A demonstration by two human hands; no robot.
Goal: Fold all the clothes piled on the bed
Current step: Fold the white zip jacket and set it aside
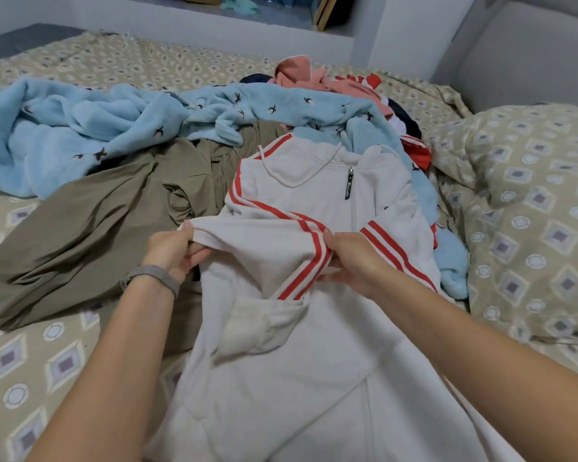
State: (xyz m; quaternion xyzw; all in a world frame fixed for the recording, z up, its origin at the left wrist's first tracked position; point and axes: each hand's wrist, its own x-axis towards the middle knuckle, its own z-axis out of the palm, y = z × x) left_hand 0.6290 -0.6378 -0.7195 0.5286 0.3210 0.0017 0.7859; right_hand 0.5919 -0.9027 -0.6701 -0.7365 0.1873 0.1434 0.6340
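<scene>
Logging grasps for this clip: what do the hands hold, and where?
Both grip the white zip hoodie by its folded-over striped sleeve: left hand at the cuff, right hand farther up it.

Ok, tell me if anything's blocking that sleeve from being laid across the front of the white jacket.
Nothing visible blocks it. The left hand and right hand pinch the striped sleeve above the white jacket, whose front below shows only its own pocket.
</scene>
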